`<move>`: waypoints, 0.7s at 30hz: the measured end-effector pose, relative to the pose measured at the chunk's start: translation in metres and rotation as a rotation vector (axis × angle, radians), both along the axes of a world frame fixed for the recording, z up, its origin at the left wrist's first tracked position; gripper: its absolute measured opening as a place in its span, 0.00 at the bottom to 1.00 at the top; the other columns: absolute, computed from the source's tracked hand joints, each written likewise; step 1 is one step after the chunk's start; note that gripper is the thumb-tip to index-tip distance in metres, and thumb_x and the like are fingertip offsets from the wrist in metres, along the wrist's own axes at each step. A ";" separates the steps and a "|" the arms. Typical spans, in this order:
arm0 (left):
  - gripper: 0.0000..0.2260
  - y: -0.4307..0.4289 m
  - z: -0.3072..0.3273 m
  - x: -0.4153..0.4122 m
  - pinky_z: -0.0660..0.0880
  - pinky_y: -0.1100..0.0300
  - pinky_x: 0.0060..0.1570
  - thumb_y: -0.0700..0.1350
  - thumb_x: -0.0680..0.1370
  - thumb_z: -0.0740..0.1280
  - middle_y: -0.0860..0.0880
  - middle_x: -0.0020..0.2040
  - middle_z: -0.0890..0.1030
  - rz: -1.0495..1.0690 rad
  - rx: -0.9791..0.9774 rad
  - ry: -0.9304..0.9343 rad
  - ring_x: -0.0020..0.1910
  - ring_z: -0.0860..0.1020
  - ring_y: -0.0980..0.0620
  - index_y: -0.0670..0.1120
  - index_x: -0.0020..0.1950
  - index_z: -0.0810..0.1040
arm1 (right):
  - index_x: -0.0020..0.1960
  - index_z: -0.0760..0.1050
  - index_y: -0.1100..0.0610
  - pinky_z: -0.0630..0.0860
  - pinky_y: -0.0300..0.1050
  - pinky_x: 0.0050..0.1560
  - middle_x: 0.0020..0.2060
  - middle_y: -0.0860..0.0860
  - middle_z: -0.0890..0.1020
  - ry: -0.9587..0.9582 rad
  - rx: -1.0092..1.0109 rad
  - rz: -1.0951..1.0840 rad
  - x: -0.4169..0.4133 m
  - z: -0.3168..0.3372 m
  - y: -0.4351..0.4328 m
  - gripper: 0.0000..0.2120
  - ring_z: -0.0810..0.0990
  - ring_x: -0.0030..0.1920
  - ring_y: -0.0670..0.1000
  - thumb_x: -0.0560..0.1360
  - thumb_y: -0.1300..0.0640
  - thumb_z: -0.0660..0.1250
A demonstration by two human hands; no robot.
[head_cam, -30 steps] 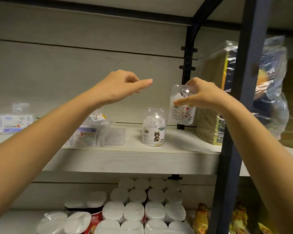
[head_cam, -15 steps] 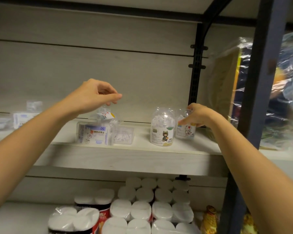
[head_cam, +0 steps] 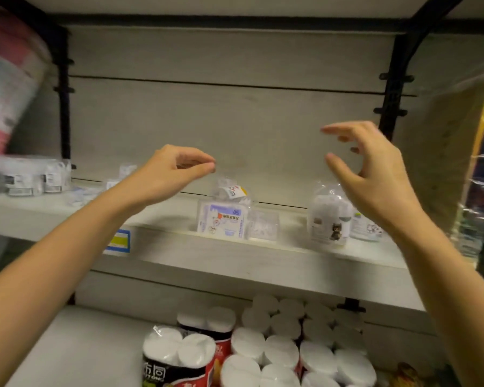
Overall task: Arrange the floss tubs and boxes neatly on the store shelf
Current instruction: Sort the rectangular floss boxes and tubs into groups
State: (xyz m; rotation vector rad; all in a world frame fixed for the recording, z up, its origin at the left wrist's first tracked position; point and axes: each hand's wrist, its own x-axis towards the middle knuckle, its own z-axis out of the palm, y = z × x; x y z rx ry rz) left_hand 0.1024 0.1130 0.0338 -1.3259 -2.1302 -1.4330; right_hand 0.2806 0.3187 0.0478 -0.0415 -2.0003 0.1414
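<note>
The floss boxes (head_cam: 223, 220) sit mid-shelf, well left of the cat-label tub (head_cam: 329, 219). Above the boxes, the left hand (head_cam: 168, 174) hovers with fingertips pinched on nothing. The right hand (head_cam: 372, 169), which held the second tub (head_cam: 366, 229) a second ago, has let go and lifted with fingers spread; that tub now stands just right of the cat-label tub, so that placement looks finished. Bare shelf (head_cam: 263, 250) lies between boxes and cat-label tub, the front edge close beneath.
</note>
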 end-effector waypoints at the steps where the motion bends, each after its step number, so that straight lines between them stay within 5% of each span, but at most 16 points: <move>1: 0.10 -0.006 -0.002 -0.003 0.72 0.76 0.47 0.46 0.77 0.65 0.53 0.51 0.83 -0.005 -0.043 0.001 0.46 0.78 0.68 0.46 0.56 0.80 | 0.61 0.74 0.52 0.70 0.40 0.60 0.56 0.47 0.77 -0.052 -0.015 0.037 -0.009 -0.005 -0.011 0.14 0.75 0.56 0.44 0.76 0.57 0.63; 5: 0.12 -0.022 -0.012 -0.021 0.70 0.79 0.46 0.50 0.75 0.66 0.57 0.51 0.82 -0.046 -0.202 -0.002 0.47 0.77 0.71 0.49 0.57 0.80 | 0.61 0.75 0.50 0.74 0.40 0.53 0.51 0.41 0.79 -0.449 -0.115 0.069 -0.048 -0.025 -0.039 0.15 0.78 0.51 0.43 0.75 0.48 0.64; 9: 0.15 -0.024 -0.022 -0.034 0.72 0.66 0.54 0.54 0.75 0.66 0.56 0.54 0.82 -0.088 -0.341 0.069 0.55 0.78 0.57 0.52 0.59 0.80 | 0.64 0.72 0.49 0.75 0.38 0.50 0.52 0.41 0.77 -0.660 -0.222 -0.007 -0.066 -0.038 -0.048 0.20 0.77 0.50 0.42 0.74 0.45 0.64; 13: 0.15 -0.019 -0.030 -0.043 0.68 0.78 0.43 0.52 0.75 0.66 0.53 0.53 0.81 -0.181 -0.334 0.087 0.52 0.78 0.57 0.48 0.59 0.79 | 0.59 0.74 0.46 0.77 0.41 0.50 0.44 0.37 0.78 -0.649 -0.314 -0.023 -0.066 -0.044 -0.053 0.15 0.77 0.46 0.40 0.73 0.46 0.66; 18: 0.12 -0.009 -0.032 -0.048 0.74 0.64 0.47 0.49 0.73 0.70 0.48 0.46 0.82 -0.253 -0.223 0.054 0.46 0.80 0.54 0.44 0.51 0.79 | 0.50 0.74 0.42 0.77 0.43 0.52 0.47 0.43 0.81 -0.592 -0.394 0.040 -0.065 -0.041 -0.063 0.08 0.80 0.49 0.45 0.72 0.51 0.68; 21: 0.06 -0.012 -0.020 -0.056 0.72 0.72 0.38 0.47 0.72 0.71 0.52 0.38 0.82 -0.328 -0.073 -0.075 0.35 0.77 0.62 0.46 0.45 0.79 | 0.59 0.75 0.47 0.75 0.32 0.51 0.49 0.38 0.80 -0.468 -0.463 0.089 -0.060 -0.026 -0.061 0.12 0.78 0.51 0.38 0.76 0.51 0.62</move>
